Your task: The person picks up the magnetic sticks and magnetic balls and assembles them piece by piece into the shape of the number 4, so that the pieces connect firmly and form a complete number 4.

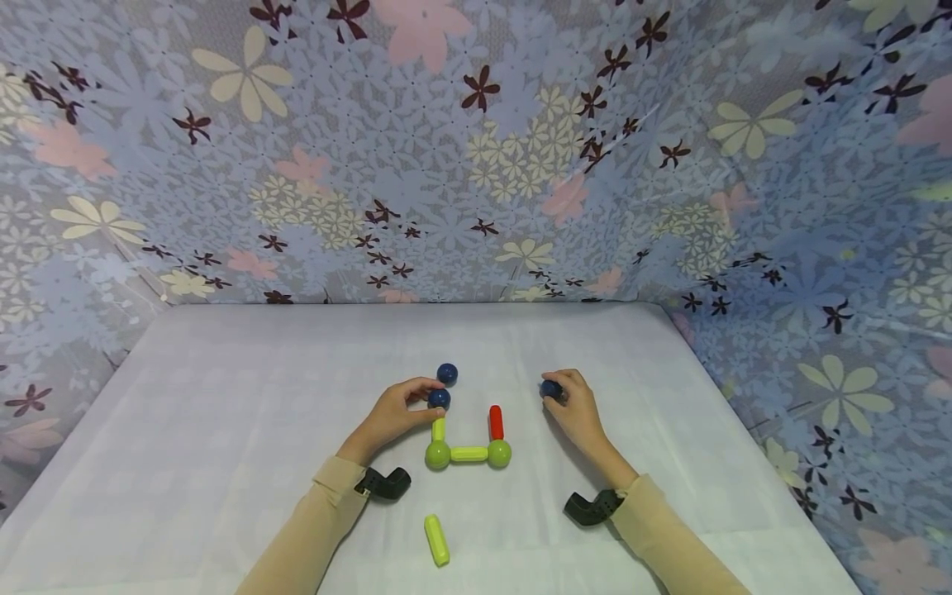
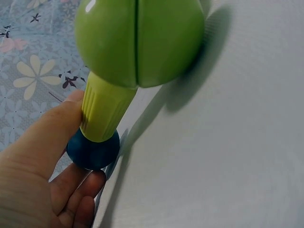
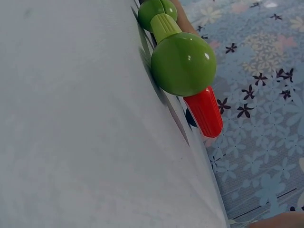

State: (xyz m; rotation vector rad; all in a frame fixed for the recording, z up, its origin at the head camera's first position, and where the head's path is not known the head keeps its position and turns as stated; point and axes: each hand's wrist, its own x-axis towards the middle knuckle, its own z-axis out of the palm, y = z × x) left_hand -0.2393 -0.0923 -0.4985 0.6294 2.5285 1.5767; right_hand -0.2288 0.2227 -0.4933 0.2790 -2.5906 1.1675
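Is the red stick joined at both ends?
Only at one: the red stick meets a green ball; its far end is bare.

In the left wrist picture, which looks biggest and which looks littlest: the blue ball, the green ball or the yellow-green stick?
1. Green ball, though the top is cut off
2. Yellow-green stick
3. Blue ball, partly hidden

The green ball looks closest, so this view can't settle their real sizes.

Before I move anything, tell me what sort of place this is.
Probably a makeshift play or filming corner: a cloth-covered table, a floral backdrop behind it, and a ball-and-rod construction toy.
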